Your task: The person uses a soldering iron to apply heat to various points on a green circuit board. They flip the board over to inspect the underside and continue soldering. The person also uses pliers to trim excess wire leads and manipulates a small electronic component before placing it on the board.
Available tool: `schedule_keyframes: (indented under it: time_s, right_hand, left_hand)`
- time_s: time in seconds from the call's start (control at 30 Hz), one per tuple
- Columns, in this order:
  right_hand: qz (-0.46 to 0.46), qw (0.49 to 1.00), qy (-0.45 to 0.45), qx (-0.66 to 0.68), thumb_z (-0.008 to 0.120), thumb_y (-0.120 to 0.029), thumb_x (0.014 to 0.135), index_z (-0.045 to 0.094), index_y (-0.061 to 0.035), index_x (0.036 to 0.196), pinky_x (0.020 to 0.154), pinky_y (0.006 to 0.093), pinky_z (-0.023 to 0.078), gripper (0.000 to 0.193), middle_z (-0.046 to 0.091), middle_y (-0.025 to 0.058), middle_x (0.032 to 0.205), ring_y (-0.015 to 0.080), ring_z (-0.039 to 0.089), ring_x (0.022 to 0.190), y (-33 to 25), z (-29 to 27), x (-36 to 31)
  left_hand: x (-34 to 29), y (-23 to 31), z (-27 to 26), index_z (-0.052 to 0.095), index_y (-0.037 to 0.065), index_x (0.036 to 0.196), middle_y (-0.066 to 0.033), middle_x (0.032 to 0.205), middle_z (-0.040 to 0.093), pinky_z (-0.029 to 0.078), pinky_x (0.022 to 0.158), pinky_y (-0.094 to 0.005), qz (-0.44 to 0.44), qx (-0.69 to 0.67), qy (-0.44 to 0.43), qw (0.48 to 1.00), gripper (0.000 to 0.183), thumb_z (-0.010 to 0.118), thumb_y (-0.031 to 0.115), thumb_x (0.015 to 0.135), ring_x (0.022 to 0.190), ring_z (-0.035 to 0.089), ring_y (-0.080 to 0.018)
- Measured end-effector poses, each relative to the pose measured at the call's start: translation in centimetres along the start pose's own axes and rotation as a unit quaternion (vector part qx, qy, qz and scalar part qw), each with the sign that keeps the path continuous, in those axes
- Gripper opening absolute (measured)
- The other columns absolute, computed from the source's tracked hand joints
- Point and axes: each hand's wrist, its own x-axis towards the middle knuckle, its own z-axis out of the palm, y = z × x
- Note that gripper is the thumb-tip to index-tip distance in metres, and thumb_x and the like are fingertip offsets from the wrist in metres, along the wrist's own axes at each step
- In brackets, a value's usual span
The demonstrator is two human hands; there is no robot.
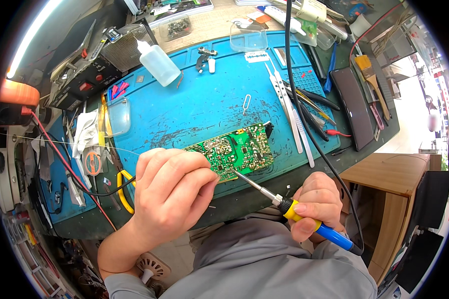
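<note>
A green circuit board (257, 149) lies solder side up near the front edge of the blue mat, its left end hidden behind my left hand. My left hand (172, 192) is closed in a pinch over the board, and a thin solder wire (115, 148) runs into it from the left. The fingers of my right hand (322, 199) wrap around the yellow and blue handle of a soldering iron (331, 236). Its metal tip points up and left and meets the board's lower edge, close to my left fingertips. The iron's black cord loops up past my right hand.
Metal tweezers (286, 107) and pliers (317, 99) lie right of the board, beside a dark phone (353, 107). A dropper bottle (159, 65) stands at the back left. A paper clip (246, 103) lies behind the board. Yellow-handled pliers (123, 192) sit left of my wrist.
</note>
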Motion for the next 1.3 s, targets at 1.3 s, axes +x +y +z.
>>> schedule_keyframes:
  time_s: [1.3]
  right_hand:
    - [-0.012, 0.999, 0.044, 0.012, 0.069, -0.027, 0.099, 0.069, -0.003, 0.101, 0.046, 0.0279, 0.036, 0.024, 0.063, 0.0007, 0.072, 0.0123, 0.049, 0.051, 0.22, 0.2, -0.68]
  left_hand:
    - [0.03, -0.05, 0.0, 0.07, 0.008, 0.088, -0.0042, 0.096, 0.069, 0.046, 0.079, -0.0391, -0.002, 0.001, -0.004, 1.0, 0.027, 0.084, -0.003, 0.068, 0.086, 0.065, -0.0249]
